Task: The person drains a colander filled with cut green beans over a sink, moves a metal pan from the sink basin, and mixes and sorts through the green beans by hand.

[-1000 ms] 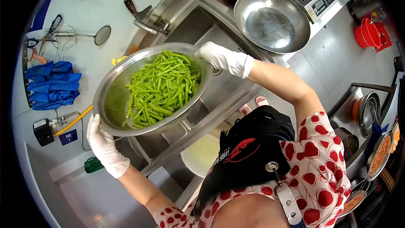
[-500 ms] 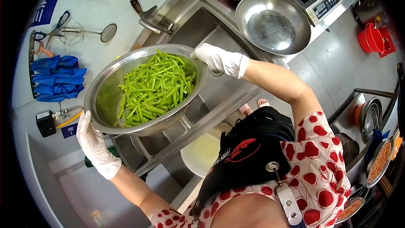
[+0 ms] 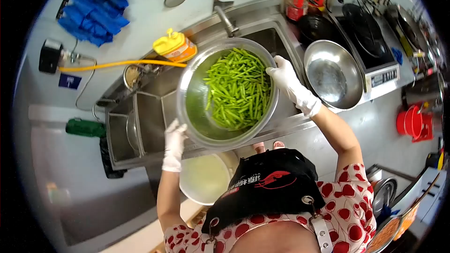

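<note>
A large metal colander [image 3: 196, 100] is held up over the sink and tilts slightly. Cut green stalks [image 3: 239, 89] fill much of its inside, heaped toward the right. My left hand [image 3: 175, 141], in a white glove, grips the rim at the lower left. On the right side of the rim, my gloved right hand [image 3: 287, 80] is closed around the edge, its fingers partly hidden beneath. Below the colander lie the steel sink basins [image 3: 154, 124].
A wide steel pan [image 3: 330, 77] sits right of the sink, beside an induction cooker [image 3: 383, 78]. Behind the sink are a faucet [image 3: 227, 22] and a yellow jug [image 3: 176, 47]. A white tub [image 3: 205, 180] stands below the sink's front edge. Red buckets [image 3: 410, 121] are farther right.
Both hands have carried the colander rightward in the view, and it now sits more level. The camera view has turned, bringing the yellow jug and sauce bottles into sight.
</note>
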Tool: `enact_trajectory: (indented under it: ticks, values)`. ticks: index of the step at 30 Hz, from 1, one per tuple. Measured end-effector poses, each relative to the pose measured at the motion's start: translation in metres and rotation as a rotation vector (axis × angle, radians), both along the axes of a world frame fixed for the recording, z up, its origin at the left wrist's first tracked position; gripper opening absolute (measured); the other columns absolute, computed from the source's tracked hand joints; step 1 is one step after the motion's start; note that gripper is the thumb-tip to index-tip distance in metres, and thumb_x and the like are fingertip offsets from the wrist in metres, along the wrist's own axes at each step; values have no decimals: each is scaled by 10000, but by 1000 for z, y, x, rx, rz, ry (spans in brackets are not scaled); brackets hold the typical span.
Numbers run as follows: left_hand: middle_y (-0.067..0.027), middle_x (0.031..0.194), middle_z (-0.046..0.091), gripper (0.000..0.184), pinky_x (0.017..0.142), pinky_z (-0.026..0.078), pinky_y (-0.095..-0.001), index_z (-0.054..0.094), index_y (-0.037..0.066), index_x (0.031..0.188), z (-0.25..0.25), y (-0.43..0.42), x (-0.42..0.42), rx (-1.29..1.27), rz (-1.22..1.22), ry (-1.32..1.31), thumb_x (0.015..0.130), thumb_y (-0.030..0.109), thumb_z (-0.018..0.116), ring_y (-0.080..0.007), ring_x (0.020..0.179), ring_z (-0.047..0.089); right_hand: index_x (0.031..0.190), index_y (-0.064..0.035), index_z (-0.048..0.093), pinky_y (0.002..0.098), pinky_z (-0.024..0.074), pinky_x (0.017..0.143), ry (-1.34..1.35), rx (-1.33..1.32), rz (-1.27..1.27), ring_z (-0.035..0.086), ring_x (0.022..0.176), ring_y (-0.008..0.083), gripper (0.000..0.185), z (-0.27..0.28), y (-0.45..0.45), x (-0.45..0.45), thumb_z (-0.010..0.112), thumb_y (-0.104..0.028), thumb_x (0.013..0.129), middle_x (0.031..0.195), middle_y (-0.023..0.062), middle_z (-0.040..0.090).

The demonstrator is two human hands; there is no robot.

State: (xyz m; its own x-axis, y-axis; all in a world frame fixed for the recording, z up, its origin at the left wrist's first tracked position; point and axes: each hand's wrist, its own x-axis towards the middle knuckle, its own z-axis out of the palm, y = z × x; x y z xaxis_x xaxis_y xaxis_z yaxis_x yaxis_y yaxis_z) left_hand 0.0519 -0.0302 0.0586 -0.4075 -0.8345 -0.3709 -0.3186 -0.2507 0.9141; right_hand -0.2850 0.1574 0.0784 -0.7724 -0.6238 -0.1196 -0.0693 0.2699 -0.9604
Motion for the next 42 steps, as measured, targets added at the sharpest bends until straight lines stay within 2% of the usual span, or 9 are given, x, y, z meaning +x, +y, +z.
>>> enact_trajectory:
  ticks: [4,7,13,18,22,25,28,35,42]
  values:
    - [-105,1081,625,494,751,544,-328,444,-27,1316,-98,4,10,299,27,113,841,-8,577,-216,910,636,1034,36,582,325,469,778,183,-57,77,626,843,266,270,19,-4,24,546,-27,774,866,199,638]
    - [-134,1064,623,532,707,544,-337,419,-56,1319,-123,2,-5,299,21,103,824,-1,608,-202,836,628,923,46,566,322,445,635,302,33,63,525,653,196,174,-24,-12,-16,546,-22,765,737,138,597]
    - [-88,966,630,470,621,538,-304,473,-54,1266,-113,7,-36,281,98,11,821,1,616,-160,744,624,884,41,550,282,431,628,50,16,16,498,680,134,126,19,5,5,556,5,764,716,72,563]
    - [-38,845,633,289,555,516,-260,591,-11,1118,-122,16,-59,330,-3,168,834,34,618,-133,667,603,933,29,548,260,443,669,217,0,78,510,710,112,135,64,17,24,566,3,801,771,64,583]
    - [-15,870,570,393,523,473,-234,556,-18,1203,-119,21,-75,213,-64,117,821,29,633,-100,633,544,932,0,555,228,424,644,150,-19,24,487,684,80,106,99,26,29,541,14,828,769,16,565]
    - [-48,925,622,382,647,524,-279,540,-22,1217,-105,25,-82,225,-76,151,839,-3,598,-143,780,617,845,-16,532,211,399,604,75,-119,25,454,656,69,38,118,28,30,522,21,843,730,-6,522]
    - [-37,907,618,378,608,493,-252,553,-13,1211,-87,34,-89,221,-115,169,837,4,602,-132,760,610,824,-20,539,198,386,579,110,-149,26,447,629,54,68,124,31,26,528,46,836,707,-23,513]
    - [10,819,581,317,588,474,-222,605,12,1152,-112,37,-97,177,-125,306,835,-7,592,-94,686,571,812,-25,543,194,403,559,188,-186,13,466,606,47,99,148,30,47,538,73,826,698,-28,526]
    - [54,745,503,300,588,356,-182,619,-5,1112,-62,40,-94,198,-48,279,813,-2,597,-55,654,432,803,-27,542,188,392,558,238,-183,1,456,597,45,101,157,27,44,540,73,814,684,-32,522]
